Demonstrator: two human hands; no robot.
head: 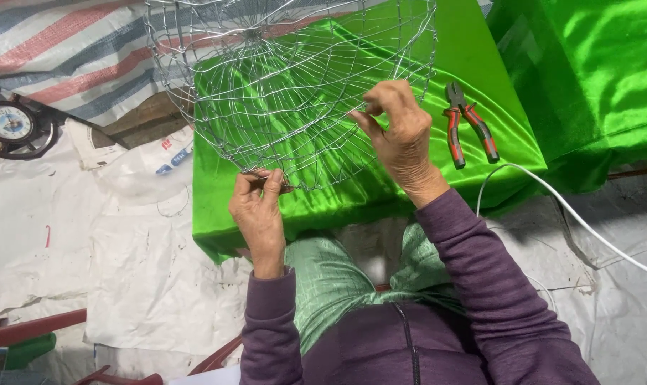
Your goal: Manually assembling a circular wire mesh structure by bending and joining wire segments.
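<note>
The fingers of the left hand [258, 214] are pressed together, pinching the lower rim of a wire basket [288, 85] where a thin strand of wire meets it. The right hand [402, 135] is higher and further along the rim, thumb and forefinger closed on a wire there, the other fingers curled loosely behind. The basket lies on its side between and above both hands, its open mouth facing the person, its silvery mesh spreading up and away from the fingertips. It rests over a block draped in bright green cloth [352, 199]. A pair of pliers [467, 125] with red and grey handles lies on that cloth, just right of the right hand and apart from it. A white cable [587, 228] curves across the pale sheeting on the floor further right.
</note>
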